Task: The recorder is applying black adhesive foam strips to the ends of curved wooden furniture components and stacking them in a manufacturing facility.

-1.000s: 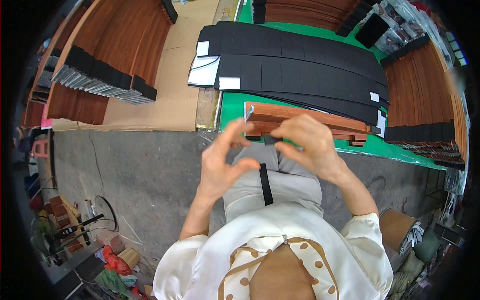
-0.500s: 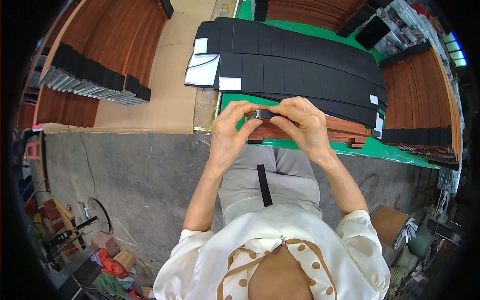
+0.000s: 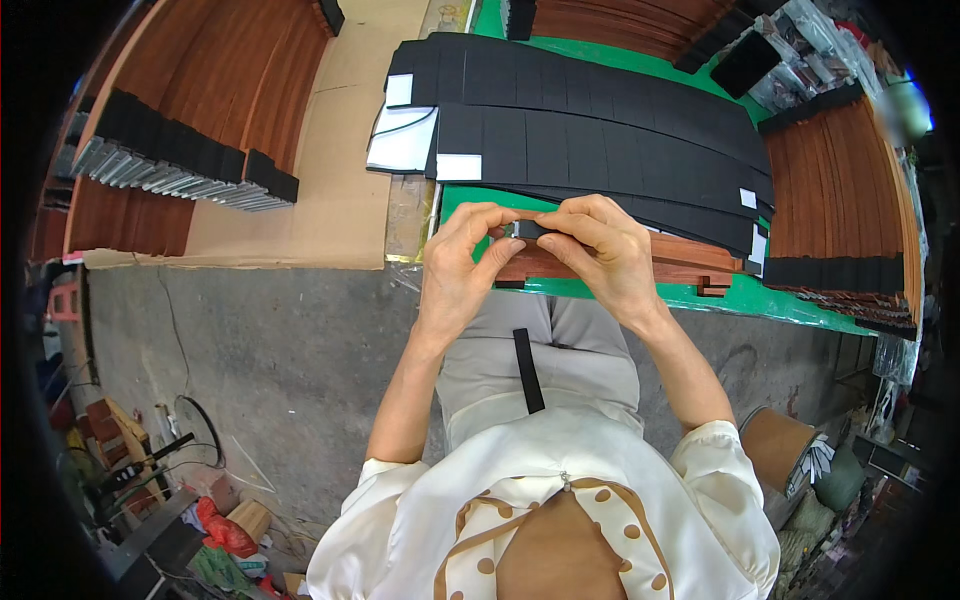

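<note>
Over the table's near edge, my left hand [image 3: 462, 262] and my right hand [image 3: 605, 250] meet, thumbs and forefingers closed. Between them sits a small black strip [image 3: 529, 230], with a pale metallic bit at its left end. A brown wooden edge shows just above the strip, partly hidden by my fingers. Just beneath my hands, reddish-brown wooden slats [image 3: 680, 268] lie along the table edge. Behind them spread rows of flat black strips [image 3: 590, 145] with white patches. Another short black strip [image 3: 528, 370] rests on my grey trousers.
Wooden slats with black-wrapped ends stand stacked at left [image 3: 230, 90] and right [image 3: 835, 190]. A green sheet [image 3: 800, 310] covers the table; cardboard [image 3: 350, 150] lies to its left. A dark phone-like slab [image 3: 745, 65] is at the back right. A brown drum [image 3: 778, 450] stands on the floor.
My hands stay almost in place, with the right fingers shifting slightly on the black strip. A pale blurred round shape has appeared at the far right edge.
</note>
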A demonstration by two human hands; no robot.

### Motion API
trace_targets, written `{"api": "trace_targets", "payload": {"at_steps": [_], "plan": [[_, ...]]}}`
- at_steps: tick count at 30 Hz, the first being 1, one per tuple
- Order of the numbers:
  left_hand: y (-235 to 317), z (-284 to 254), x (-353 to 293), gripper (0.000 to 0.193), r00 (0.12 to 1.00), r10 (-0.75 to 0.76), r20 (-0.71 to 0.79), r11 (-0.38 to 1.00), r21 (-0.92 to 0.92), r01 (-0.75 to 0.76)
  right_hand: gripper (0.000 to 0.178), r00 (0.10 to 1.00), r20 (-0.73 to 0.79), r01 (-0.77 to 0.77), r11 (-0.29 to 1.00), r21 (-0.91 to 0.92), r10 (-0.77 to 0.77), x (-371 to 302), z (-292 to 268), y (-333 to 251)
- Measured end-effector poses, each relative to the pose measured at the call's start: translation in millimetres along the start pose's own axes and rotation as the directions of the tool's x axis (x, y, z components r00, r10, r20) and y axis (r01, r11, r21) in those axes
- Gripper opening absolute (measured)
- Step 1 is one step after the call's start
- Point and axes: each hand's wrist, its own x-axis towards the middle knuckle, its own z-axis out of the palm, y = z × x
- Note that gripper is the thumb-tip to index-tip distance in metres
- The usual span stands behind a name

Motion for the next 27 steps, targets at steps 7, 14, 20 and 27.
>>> {"api": "trace_targets", "payload": {"at_steps": [7, 14, 20, 27], "plan": [[-0.6, 0.6, 0.6, 0.023, 1.000, 0.008, 0.005, 1.000, -0.011, -0.008, 0.019, 1.000, -0.026, 0.012, 1.000, 0.023, -0.012, -0.8, -0.1, -0.6], [0.2, -0.1, -0.2, 0.023, 1.000, -0.005, -0.001, 1.000, -0.007, 0.005, 0.019, 0.999, -0.029, 0.028, 1.000, 0.000, -0.028, 0.3, 1.6, -0.9], [0.4, 0.4, -0.6, 0.023, 1.000, -0.005, -0.002, 1.000, -0.001, 0.005, 0.019, 0.999, -0.036, 0.040, 0.999, -0.023, -0.041, 0.1, 1.9, -0.9], [0.1, 2.6, -0.5, 0.023, 1.000, 0.012, -0.011, 1.000, 0.000, -0.012, 0.019, 0.999, -0.041, 0.011, 1.000, -0.023, -0.012, -2.0, 2.6, -1.6]]}}
